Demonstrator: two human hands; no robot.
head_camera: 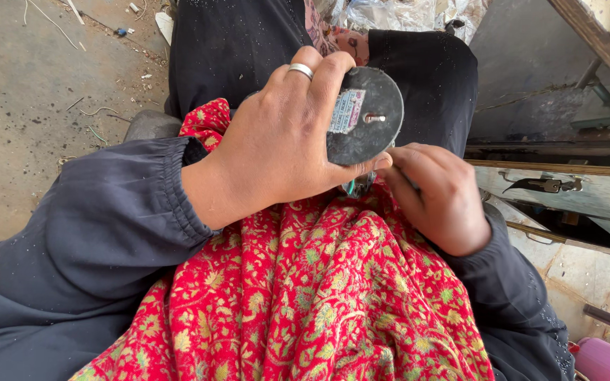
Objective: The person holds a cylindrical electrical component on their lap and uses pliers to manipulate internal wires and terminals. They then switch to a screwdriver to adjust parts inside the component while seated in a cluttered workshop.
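Red patterned cloth (305, 296) covers the lap beneath both hands. Above it sits a dark round metal disc (370, 134) with a small pin and a label. Left hand (277, 148) curls around its edge, gripping it; right hand (435, 194), fingers pinched together, touches its lower rim.

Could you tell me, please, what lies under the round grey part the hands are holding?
Directly beneath the round grey disc is a red patterned cloth over the lap. A small teal bit shows at its lower edge. The left hand and right hand cover the rest.
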